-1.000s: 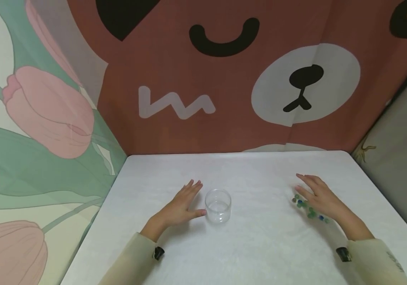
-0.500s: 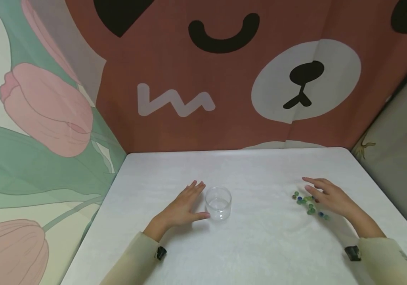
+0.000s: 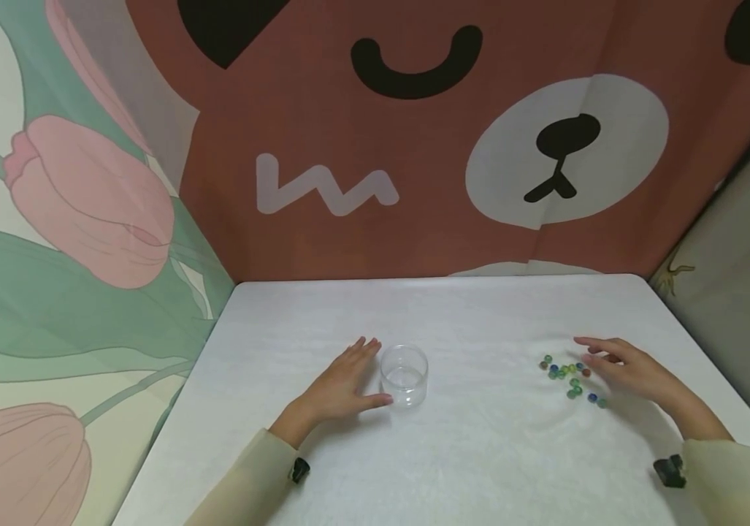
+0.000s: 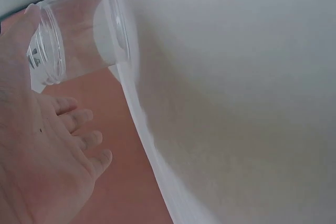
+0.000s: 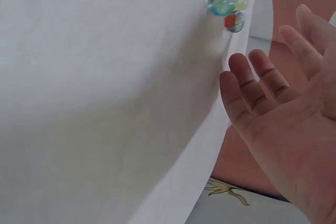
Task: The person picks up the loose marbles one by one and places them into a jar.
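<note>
- Presently, the left hand stands with thumb and fingers spread wide beside the upright glass jar; contact cannot be confirmed.
- Risk: an abrupt inward swing of that thumb could shove or tip the jar, which appears unsecured.
- Observed: the right hand holds nothing visible, fingers loosely bent and parted, just beside the glass marbles on the white table.
- Risk: a brushing fingertip could scatter them, since round glass rolls readily and no raised edge is visible.

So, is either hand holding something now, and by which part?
Nothing is held: the left hand is beside the clear, cylindrical, glassy jar, the right hand near the round, multicoloured, glassy marbles.
</note>
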A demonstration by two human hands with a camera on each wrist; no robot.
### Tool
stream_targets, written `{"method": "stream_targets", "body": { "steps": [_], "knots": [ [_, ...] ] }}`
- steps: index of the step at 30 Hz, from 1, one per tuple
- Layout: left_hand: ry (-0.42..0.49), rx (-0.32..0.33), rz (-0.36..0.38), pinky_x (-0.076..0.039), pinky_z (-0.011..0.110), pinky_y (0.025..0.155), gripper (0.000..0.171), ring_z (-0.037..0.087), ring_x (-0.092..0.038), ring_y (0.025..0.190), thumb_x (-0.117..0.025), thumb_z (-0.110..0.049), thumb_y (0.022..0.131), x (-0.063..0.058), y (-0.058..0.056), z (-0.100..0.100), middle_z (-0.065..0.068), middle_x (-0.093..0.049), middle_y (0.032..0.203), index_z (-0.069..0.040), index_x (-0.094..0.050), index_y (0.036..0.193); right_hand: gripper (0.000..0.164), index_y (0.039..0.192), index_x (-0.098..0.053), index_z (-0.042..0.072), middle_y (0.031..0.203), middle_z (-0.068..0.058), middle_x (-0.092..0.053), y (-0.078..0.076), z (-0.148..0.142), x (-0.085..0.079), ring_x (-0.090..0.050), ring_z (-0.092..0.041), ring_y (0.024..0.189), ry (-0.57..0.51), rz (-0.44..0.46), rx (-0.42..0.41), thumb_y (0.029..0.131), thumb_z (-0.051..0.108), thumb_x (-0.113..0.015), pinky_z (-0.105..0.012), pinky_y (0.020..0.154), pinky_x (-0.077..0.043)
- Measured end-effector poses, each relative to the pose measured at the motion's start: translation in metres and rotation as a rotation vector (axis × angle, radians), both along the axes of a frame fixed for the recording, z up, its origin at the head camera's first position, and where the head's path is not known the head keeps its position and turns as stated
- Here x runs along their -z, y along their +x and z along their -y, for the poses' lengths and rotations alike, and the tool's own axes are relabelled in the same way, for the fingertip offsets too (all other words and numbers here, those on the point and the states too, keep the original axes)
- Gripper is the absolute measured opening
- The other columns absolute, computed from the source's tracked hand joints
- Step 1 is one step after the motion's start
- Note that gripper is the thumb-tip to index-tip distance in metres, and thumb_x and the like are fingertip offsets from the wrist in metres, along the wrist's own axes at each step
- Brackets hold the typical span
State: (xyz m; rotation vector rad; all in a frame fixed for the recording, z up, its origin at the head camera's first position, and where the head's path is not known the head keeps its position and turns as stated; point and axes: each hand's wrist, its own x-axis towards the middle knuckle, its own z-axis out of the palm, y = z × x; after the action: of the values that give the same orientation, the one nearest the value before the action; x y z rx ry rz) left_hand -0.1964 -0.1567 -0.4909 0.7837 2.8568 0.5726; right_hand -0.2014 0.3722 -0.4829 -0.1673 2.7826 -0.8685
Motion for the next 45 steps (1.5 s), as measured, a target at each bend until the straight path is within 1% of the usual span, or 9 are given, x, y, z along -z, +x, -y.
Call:
{"method": "stream_targets", "body": {
  "steps": [3,6,9,12,20,26,33,40,45],
  "knots": [
    [-0.002,0.01,-0.008,-0.017,0.043,0.128,0.108,0.021,-0.011,0.157,-0.059,-0.076,0.086,0.001,0.0,-0.002,0.002,-0.02,0.169,-0.01,-0.02,0.163,0.058,0.15,-0.046,0.001,0.131,-0.034,-0.048,-0.001,-0.003,0.002,-0.058,-0.043,0.109,-0.015,0.022,-0.014,0.105,0.036,-0.057,-0.05,0.081,-0.055],
    [-0.005,0.017,-0.017,-0.017,0.043,0.128,0.108,0.022,-0.012,0.157,-0.058,-0.075,0.087,0.003,-0.001,-0.004,0.004,-0.021,0.169,-0.008,-0.02,0.162,0.06,0.149,-0.046,-0.001,0.128,-0.032,-0.05,-0.003,-0.007,0.005,-0.058,-0.038,0.104,-0.013,0.031,-0.028,0.103,0.035,-0.06,-0.043,0.079,-0.054],
    [-0.014,0.018,-0.026,-0.015,0.041,0.128,0.108,0.022,-0.011,0.157,-0.058,-0.076,0.087,0.004,-0.001,-0.005,0.005,-0.021,0.169,-0.008,-0.02,0.162,0.063,0.149,-0.046,-0.001,0.124,-0.029,-0.052,-0.006,-0.01,0.008,-0.054,-0.032,0.099,0.0,0.041,-0.031,0.101,0.037,-0.063,-0.034,0.074,-0.049],
    [-0.031,0.02,-0.034,-0.012,0.039,0.129,0.109,0.021,-0.009,0.157,-0.057,-0.076,0.087,0.005,-0.001,-0.006,0.005,-0.019,0.169,-0.008,-0.019,0.162,0.067,0.149,-0.046,-0.001,0.121,-0.026,-0.053,-0.007,-0.012,0.008,-0.051,-0.029,0.096,0.013,0.052,-0.028,0.099,0.04,-0.065,-0.03,0.071,-0.045],
    [-0.061,0.023,-0.047,-0.011,0.038,0.129,0.111,0.022,-0.006,0.157,-0.053,-0.079,0.087,0.005,-0.004,-0.009,0.007,-0.016,0.169,-0.005,-0.018,0.162,0.067,0.146,-0.048,-0.003,0.103,-0.012,-0.055,-0.007,-0.01,0.008,-0.05,-0.024,0.089,0.004,0.073,-0.033,0.097,0.038,-0.068,-0.03,0.069,-0.045],
    [-0.063,0.032,-0.046,-0.015,0.04,0.128,0.112,0.024,-0.008,0.157,-0.054,-0.079,0.087,0.007,-0.006,-0.013,0.01,-0.017,0.169,-0.003,-0.018,0.162,0.068,0.145,-0.051,-0.002,0.103,-0.012,-0.054,-0.007,-0.011,0.011,-0.047,-0.026,0.093,0.006,0.09,-0.031,0.095,0.039,-0.071,-0.032,0.071,-0.041],
    [-0.088,0.018,-0.033,-0.014,0.038,0.128,0.113,0.022,-0.008,0.157,-0.056,-0.078,0.086,0.007,-0.007,-0.019,0.01,-0.017,0.169,-0.004,-0.017,0.162,0.066,0.14,-0.056,-0.003,0.098,-0.009,-0.053,-0.009,-0.012,0.017,-0.044,-0.024,0.091,0.018,0.064,-0.055,0.092,0.037,-0.074,-0.033,0.07,-0.037],
    [-0.069,0.013,-0.018,-0.017,0.039,0.128,0.112,0.024,-0.011,0.157,-0.06,-0.075,0.086,0.007,-0.006,-0.021,0.012,-0.02,0.168,-0.002,-0.02,0.161,0.067,0.139,-0.059,0.0,0.1,-0.01,-0.055,-0.01,-0.011,0.023,-0.046,-0.027,0.093,0.066,0.075,-0.005,0.09,0.042,-0.076,-0.033,0.071,-0.039],
    [-0.091,0.016,-0.025,-0.015,0.037,0.128,0.113,0.024,-0.011,0.157,-0.059,-0.077,0.085,0.009,-0.006,-0.022,0.012,-0.02,0.168,-0.001,-0.02,0.161,0.066,0.136,-0.061,0.0,0.1,-0.012,-0.055,-0.007,-0.009,0.025,-0.047,-0.029,0.093,0.074,0.078,0.038,0.09,0.045,-0.075,-0.035,0.071,-0.041]
  ]
}}
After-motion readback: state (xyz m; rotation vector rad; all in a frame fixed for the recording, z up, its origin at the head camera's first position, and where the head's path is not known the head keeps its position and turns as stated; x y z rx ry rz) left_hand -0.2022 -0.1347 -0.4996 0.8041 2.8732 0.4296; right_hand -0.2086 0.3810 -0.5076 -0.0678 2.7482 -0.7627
